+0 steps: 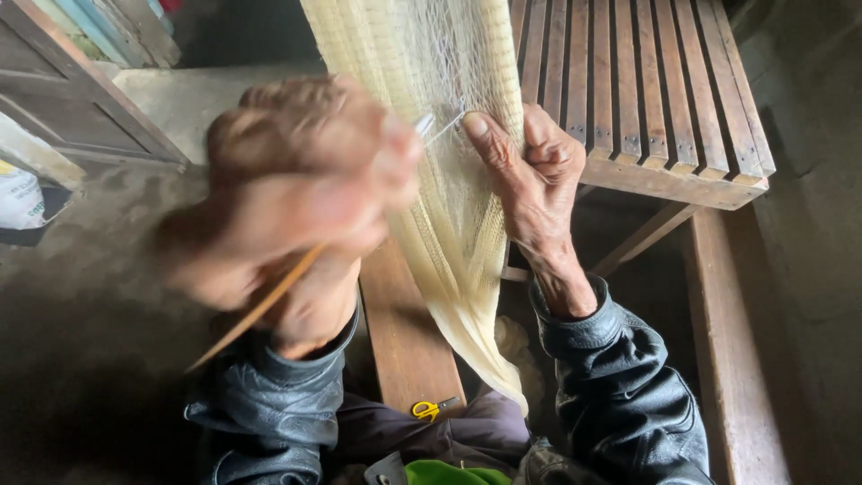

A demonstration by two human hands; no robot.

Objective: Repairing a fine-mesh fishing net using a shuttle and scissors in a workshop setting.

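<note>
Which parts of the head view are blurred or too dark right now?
Head view: the left hand and its thin stick are motion-smeared; the right hand pinching the pale net is sharp; floor at lower left sits in deep shadow; no glare.

net (pixel 440 180): hangs at centre, between both hands
left hand (pixel 296 198): left of net, holding stick (pixel 260 310)
right hand (pixel 530 171): right of net, pinching its mesh
slatted bench (pixel 655 99): behind right hand
scissors (pixel 433 409): on plank (pixel 404 332), below net
</note>
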